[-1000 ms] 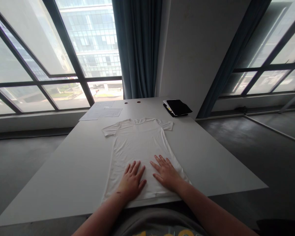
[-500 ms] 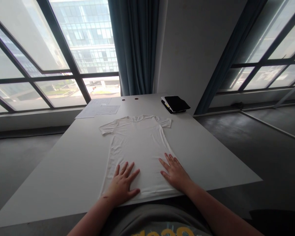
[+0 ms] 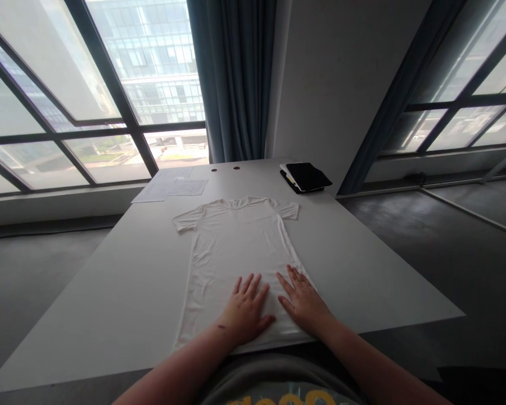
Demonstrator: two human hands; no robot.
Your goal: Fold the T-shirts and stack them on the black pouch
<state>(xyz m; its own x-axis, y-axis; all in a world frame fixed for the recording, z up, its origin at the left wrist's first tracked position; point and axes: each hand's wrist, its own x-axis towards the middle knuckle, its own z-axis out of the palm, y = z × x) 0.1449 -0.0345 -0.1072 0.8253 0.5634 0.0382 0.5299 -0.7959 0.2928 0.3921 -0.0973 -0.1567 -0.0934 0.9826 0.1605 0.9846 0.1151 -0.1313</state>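
A white T-shirt point(image 3: 236, 242) lies spread flat on the white table point(image 3: 122, 292), collar away from me and hem at the near edge. My left hand point(image 3: 247, 310) rests palm down on the lower middle of the shirt, fingers spread. My right hand point(image 3: 304, 304) lies flat beside it on the shirt's lower right part, fingers apart. The two hands are close together, nearly touching. Neither hand holds anything.
Sheets of paper point(image 3: 171, 188) lie at the table's far left. A black tablet or folder point(image 3: 307, 176) sits at the far right corner. Two round holes point(image 3: 225, 167) mark the far table edge. Windows, a blue curtain point(image 3: 236, 79) and a wall stand behind.
My left hand slid right across the shirt's hem area, from the lower left side to the middle, next to my right hand. My right hand stayed almost in place.
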